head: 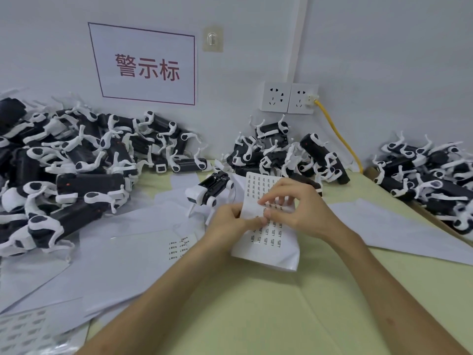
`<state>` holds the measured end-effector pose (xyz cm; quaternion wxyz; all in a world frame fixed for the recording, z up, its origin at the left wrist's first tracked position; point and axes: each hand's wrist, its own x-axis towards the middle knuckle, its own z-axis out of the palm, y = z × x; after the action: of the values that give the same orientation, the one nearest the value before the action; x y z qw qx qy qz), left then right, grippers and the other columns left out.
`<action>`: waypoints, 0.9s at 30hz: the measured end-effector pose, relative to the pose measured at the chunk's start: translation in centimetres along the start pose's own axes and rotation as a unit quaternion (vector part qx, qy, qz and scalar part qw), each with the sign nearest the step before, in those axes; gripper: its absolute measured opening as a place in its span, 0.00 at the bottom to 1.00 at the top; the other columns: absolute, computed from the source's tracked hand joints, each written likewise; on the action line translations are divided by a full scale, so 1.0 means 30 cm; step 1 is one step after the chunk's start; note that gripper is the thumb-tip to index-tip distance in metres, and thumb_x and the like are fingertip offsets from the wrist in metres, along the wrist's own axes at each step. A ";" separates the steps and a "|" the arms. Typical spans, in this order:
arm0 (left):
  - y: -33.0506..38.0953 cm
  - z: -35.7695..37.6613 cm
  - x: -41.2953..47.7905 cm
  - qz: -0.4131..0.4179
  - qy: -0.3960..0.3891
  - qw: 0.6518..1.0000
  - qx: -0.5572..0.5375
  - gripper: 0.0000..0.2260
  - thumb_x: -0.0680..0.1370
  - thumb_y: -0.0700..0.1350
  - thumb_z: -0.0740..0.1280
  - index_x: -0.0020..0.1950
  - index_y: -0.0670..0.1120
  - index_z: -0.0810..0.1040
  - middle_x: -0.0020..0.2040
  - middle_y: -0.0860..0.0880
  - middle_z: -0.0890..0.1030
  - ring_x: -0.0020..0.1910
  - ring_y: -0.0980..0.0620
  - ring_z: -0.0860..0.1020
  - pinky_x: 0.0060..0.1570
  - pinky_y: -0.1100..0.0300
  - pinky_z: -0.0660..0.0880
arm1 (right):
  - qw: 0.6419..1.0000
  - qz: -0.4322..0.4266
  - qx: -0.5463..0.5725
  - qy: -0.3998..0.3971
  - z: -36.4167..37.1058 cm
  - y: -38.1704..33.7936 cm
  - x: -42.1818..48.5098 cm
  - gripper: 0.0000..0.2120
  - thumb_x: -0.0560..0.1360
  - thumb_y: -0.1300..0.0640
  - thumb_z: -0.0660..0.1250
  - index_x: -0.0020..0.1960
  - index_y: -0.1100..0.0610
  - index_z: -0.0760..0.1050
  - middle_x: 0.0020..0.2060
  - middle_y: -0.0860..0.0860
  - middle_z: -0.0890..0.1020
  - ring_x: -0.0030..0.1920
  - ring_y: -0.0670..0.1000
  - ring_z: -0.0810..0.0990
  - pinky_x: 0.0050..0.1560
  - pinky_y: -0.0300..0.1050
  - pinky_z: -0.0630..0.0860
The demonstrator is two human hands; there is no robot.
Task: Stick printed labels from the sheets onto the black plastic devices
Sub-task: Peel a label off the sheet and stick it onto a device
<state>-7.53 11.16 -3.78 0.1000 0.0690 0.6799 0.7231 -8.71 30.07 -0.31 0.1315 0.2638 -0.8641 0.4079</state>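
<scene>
we see both forearms reach in from the near edge and meet over the middle of the bench (256, 311). the left hand (231, 219) grips the left edge of the label sheet (266, 245), its fingers curled under the paper and the thumb pressed flat on top. the right hand (294, 204) arches over the sheet from the right, its fingers (271, 197) bent down onto the printed rows and the thumb closing from below, pinching at the sheet. we cannot tell whether a label has lifted. the sheet is white and slightly curled, with its far end raised off the bench and its near end resting on it. just to the far left of the hands one black device (211, 187) stands on white legs, apart from the heaps. three heaps hem the work area: a large left heap (76, 160), a middle heap (281, 152) against the wall, and a right heap (430, 170) by the bench's right edge. the devices are matte black blocks with glossy white curved limbs. loose white backing sheets (115, 265) overlap at the left, and one nearly used sheet (176, 245) shows a few labels. open pale green surface lies near us between and around the forearms.
</scene>
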 end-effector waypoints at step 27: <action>0.017 -0.012 0.011 -0.083 0.027 0.994 -0.059 0.11 0.84 0.48 0.65 0.58 0.43 0.82 0.51 0.45 0.88 0.50 0.47 0.86 0.50 0.54 0.83 | 0.998 -0.008 0.052 0.016 0.031 0.006 0.001 0.07 0.73 0.67 0.74 0.41 0.55 0.86 0.40 0.46 0.85 0.41 0.45 0.81 0.40 0.34 0.71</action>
<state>-7.96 10.87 -3.32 0.1452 -0.0127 0.6417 0.7530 -8.86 29.44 -0.99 0.1346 0.2704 -0.8374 0.4556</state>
